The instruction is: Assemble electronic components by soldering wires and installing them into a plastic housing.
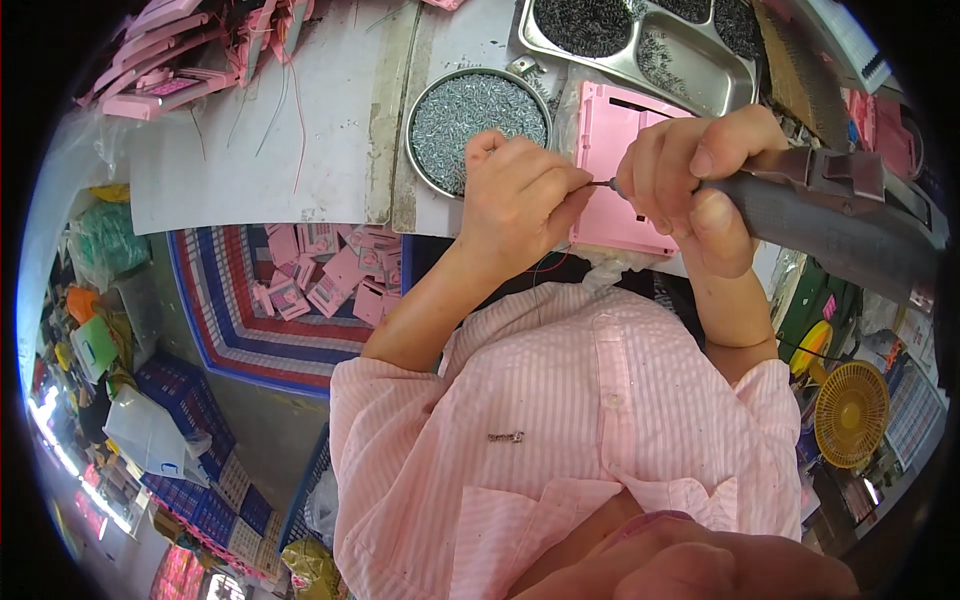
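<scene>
My right hand (690,185) is wrapped round a dark grey electric screwdriver (820,210), its thin bit (600,184) pointing left. At the bit's tip my left hand (525,200) is closed in a pinch; what its fingertips hold, if anything, is too small and hidden to name. Under both hands lies a pink plastic housing (610,225) on the worktable, partly covered by my right hand. Just beyond my left hand stands a round metal bowl (412,150) filled with small silvery screws (475,110).
A steel compartment tray (715,80) with dark screws stands at the back right. Pink housings with wires (180,90) are piled at the far left. Below the table edge sits a striped basket (225,335) holding pink parts (340,275). A yellow fan (850,412) is at the right.
</scene>
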The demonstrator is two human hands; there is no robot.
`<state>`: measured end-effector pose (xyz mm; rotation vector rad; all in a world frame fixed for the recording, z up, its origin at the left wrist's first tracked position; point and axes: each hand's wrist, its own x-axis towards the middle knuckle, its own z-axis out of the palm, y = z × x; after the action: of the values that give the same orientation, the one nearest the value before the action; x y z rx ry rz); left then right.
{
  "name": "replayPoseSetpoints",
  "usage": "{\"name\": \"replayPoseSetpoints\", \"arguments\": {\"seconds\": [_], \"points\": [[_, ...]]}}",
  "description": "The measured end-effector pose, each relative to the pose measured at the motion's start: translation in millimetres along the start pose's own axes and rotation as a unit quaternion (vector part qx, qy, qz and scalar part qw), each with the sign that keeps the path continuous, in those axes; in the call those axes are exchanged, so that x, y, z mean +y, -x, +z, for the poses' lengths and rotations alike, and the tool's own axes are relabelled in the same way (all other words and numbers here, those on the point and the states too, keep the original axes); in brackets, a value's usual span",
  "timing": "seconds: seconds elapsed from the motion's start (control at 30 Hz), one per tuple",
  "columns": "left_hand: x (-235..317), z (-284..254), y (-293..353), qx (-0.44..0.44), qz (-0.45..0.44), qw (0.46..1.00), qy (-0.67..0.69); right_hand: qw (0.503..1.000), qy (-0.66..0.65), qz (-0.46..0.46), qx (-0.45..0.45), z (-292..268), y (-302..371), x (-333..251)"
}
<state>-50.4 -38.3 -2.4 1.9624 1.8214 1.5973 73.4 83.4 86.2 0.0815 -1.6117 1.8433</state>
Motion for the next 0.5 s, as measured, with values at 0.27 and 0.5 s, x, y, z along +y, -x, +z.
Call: {"name": "replayPoseSetpoints", "arguments": {"seconds": [0.27, 0.5], "points": [[6, -38, 7, -0.035, -0.118, 0.991, 0.053, 0.996, -0.025, 0.07, 0.054, 21, 44, 1], [-13, -25, 4, -0.016, -0.107, 0.994, 0.031, 0.989, 0.132, 0.029, -0.063, 15, 63, 17]]}}
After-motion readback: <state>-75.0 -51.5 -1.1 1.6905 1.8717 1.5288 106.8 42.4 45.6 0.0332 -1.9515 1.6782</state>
